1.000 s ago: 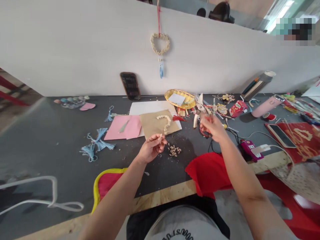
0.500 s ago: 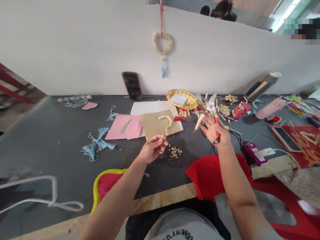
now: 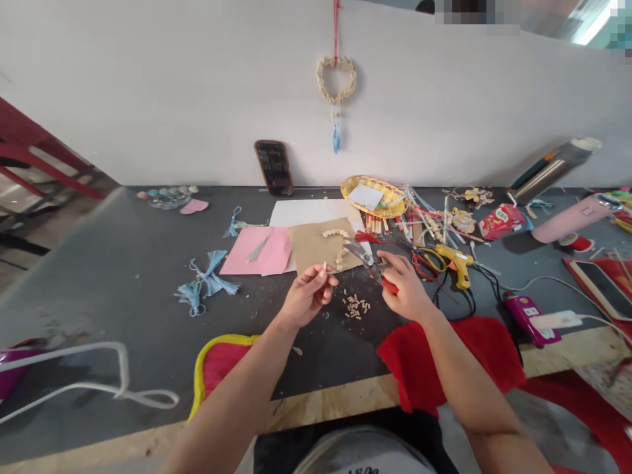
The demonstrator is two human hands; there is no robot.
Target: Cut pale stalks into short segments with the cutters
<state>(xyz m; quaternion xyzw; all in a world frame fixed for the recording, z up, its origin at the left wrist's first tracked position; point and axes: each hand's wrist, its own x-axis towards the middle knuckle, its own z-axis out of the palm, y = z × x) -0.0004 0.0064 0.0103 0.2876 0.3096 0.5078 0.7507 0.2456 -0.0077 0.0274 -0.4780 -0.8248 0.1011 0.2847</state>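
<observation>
The left hand [image 3: 307, 296] pinches a small pale piece [image 3: 324, 266] upright between thumb and fingertips, above the near edge of the tan sheet [image 3: 309, 247]. The right hand [image 3: 407, 289] is wrapped around the red grips of the pruning shears [image 3: 368, 257], whose parted blades point toward the left hand, near the small pale piece but apart from it. On the table [image 3: 123, 263] between the two hands, a little nearer the person, lies a loose pile of cut bits [image 3: 355, 306], much like the one being pinched. A curved row of pale bits [image 3: 336, 234] rests on the tan sheet (the shear blades hide part of it from this angle). To the left are pink paper [image 3: 274, 253] and light-blue tassels [image 3: 213, 273]; behind the sheet stands a yellow basket [image 3: 390, 199]. A yellow glue gun [image 3: 459, 263] lies right of the right hand, and a red cloth [image 3: 409, 355] sits below that forearm. On the white wall [image 3: 197, 85] hangs a heart-shaped ornament [image 3: 336, 99] on a red cord.
</observation>
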